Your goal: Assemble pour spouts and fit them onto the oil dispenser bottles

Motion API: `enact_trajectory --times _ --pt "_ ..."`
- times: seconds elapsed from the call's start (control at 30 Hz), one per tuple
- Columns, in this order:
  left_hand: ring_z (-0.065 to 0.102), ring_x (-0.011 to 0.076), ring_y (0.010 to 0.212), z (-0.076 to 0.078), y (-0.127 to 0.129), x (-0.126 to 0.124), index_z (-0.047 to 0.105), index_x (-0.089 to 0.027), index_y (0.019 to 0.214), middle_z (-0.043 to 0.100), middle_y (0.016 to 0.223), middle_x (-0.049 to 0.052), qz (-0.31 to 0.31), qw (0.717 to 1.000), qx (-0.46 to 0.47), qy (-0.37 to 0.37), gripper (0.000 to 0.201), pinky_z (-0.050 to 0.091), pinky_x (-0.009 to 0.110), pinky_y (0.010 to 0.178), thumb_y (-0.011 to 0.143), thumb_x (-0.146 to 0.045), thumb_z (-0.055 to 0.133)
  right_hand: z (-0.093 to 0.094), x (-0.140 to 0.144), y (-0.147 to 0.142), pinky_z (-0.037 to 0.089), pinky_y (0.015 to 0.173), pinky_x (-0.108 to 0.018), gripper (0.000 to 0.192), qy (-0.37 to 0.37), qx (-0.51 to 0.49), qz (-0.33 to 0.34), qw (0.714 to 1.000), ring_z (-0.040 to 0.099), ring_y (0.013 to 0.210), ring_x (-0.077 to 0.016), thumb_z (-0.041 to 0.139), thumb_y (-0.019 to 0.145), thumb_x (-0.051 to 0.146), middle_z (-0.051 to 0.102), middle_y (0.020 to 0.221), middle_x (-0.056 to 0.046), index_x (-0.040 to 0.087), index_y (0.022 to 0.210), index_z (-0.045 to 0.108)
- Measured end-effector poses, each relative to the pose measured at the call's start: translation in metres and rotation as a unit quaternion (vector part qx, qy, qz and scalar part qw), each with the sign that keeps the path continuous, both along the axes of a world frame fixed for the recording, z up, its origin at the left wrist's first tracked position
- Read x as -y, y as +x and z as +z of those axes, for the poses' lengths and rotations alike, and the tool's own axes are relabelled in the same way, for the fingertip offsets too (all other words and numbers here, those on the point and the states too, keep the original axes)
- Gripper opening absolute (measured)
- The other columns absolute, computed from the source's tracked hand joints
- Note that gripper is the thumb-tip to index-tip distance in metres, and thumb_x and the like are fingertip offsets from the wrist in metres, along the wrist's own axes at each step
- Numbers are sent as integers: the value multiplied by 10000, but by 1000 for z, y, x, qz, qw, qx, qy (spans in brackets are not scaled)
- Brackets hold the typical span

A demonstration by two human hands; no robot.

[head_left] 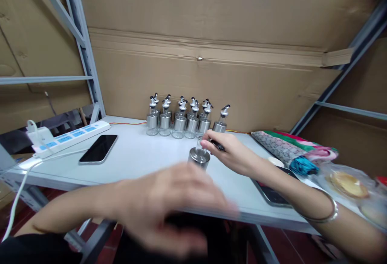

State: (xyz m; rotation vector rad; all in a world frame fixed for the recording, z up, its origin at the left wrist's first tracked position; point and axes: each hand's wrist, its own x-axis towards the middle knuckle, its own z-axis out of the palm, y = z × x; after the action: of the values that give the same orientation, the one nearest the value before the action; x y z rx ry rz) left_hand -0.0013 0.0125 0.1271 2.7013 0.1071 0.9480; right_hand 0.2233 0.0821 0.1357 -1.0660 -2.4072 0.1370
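Note:
A glass oil bottle with a steel sleeve [199, 157] stands on the table in front of me, its clear neck without a pourer on top. At that neck, my right hand [225, 147] has its fingers closed around a small black piece [217, 145], which looks like a pourer spout and is partly hidden by the fingers. Nearer to me, my left hand [172, 203] is raised before the table edge, smeared by motion. Its thumb is apart from its fingers, and nothing shows in it. Behind stand several like oil bottles [179, 125] with pourers fitted.
On the white table [136, 151], a phone [98, 149] and a power strip [72, 136] lie left. To the right are a dark-screened device [270, 191], a folded umbrella [281, 151] and a plastic-wrapped pastry [349, 183]. Cardboard [211, 74] walls the back.

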Motion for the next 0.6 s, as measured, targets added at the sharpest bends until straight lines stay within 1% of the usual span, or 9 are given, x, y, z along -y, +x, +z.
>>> enact_trajectory --times 0.03,0.1,0.13,0.17,0.27,0.37,0.43,0.5,0.6 --pt "573 215 1009 -3 7 -16 479 -332 1250 613 1081 59 48 996 68 -15 448 494 381 865 812 -317 568 1 -1 -2 399 633 -258 294 13 -19 10 1000 523 693 -134 351 928 425 587 806 -31 201 828 514" --pt "481 236 1132 -14 18 -46 420 -274 1267 504 1225 97 150 972 169 -65 475 442 409 930 820 -302 579 4 -4 -4 410 680 -271 295 62 -72 12 995 519 747 -139 365 924 415 568 847 -41 197 802 522" --pt "464 236 1148 -20 22 -58 405 -256 1257 460 1257 107 189 960 180 -106 465 426 413 940 827 -308 574 5 -7 -5 405 671 -269 309 85 -102 6 991 506 725 -134 374 919 414 553 807 -32 194 757 517" --pt "455 238 1155 -26 25 -66 391 -240 1250 435 1269 115 206 953 166 -150 477 411 419 950 822 -323 585 6 -10 -6 394 640 -262 330 99 -131 0 986 485 674 -124 384 914 417 530 735 -16 190 704 501" --pt "435 246 1191 -34 35 -78 345 -227 1246 441 1248 118 188 932 130 -280 542 380 427 972 796 -346 621 11 -19 -8 330 542 -244 345 108 -199 -2 974 404 538 -93 473 868 426 467 564 28 185 622 479" --pt "469 238 1159 -31 47 -82 366 -224 1186 472 1205 101 151 908 132 -368 530 375 430 966 755 -299 666 14 -26 -13 301 519 -237 257 112 -228 -13 967 383 510 -79 585 795 384 483 540 43 182 656 509" --pt "525 219 1073 -27 53 -86 402 -205 1104 519 1120 84 114 890 135 -421 463 401 407 922 739 -274 678 15 -30 -16 289 507 -230 239 109 -238 -29 965 367 493 -73 615 766 365 464 519 59 190 672 483" --pt "571 187 935 -26 59 -90 414 -186 1041 559 964 52 70 870 139 -467 411 429 369 848 740 -288 676 15 -33 -19 287 503 -223 269 109 -240 -38 964 369 490 -71 626 751 371 459 517 65 200 666 438" --pt "570 142 765 -30 63 -95 405 -183 1026 538 794 -8 24 854 154 -497 438 431 316 742 730 -329 692 16 -35 -23 289 510 -223 310 128 -206 -42 969 378 498 -77 575 786 403 456 525 53 207 634 390"
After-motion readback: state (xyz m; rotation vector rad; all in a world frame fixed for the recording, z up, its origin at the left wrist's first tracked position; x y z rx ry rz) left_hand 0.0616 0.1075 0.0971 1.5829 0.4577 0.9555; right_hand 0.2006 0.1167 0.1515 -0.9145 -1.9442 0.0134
